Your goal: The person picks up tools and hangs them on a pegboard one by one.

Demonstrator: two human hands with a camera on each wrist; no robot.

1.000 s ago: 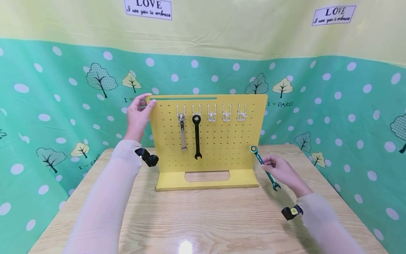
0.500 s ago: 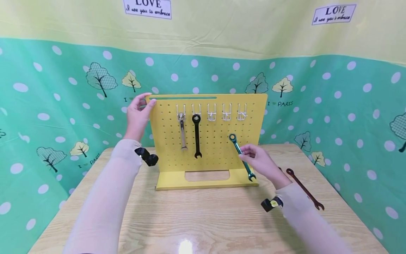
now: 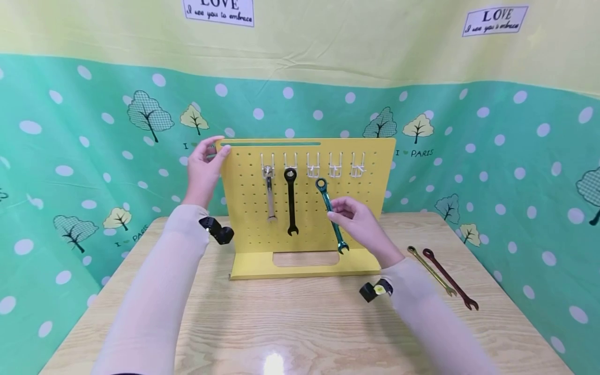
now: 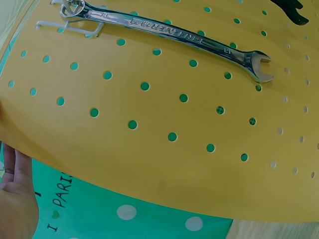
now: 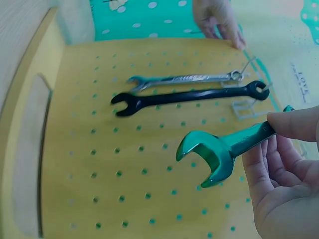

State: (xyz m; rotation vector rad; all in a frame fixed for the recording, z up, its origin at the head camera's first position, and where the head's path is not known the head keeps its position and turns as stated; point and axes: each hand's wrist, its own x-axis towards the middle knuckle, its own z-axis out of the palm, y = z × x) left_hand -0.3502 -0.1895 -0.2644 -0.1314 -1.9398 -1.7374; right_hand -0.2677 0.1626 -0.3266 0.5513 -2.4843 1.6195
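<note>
Green wrench [image 3: 336, 228] and right hand [image 3: 360, 224] are farther left than before, fingers pinching the wrench. The left hand [image 3: 203, 174] grips the yellow board [image 3: 255, 265] by a corner.

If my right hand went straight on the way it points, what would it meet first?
Probably the yellow pegboard, near the black wrench, with the green wrench in your right hand possibly touching first; depth is hard to judge.
</note>
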